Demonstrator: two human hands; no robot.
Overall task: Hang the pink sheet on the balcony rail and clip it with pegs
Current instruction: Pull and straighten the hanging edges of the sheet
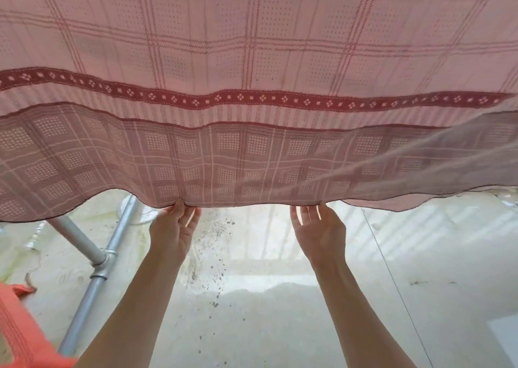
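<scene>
The pink sheet [252, 59], checked with a dark red patterned band, fills the upper half of the head view and hangs doubled, its lower hem waving across the middle. My left hand [173, 230] reaches up to the hem, fingertips touching its edge, palm towards me. Further right, my right hand [316, 230] also meets the hem with fingers spread and the tips behind the cloth. Whether either hand pinches the fabric is unclear. The rail under the sheet is hidden, and no pegs are in view.
A grey metal pipe frame [98, 258] with a joint slants across the lower left. An orange cloth [16, 325] sits at the bottom left corner. Below lies a pale tiled floor [280, 297] with dark specks and a thin line running down the right.
</scene>
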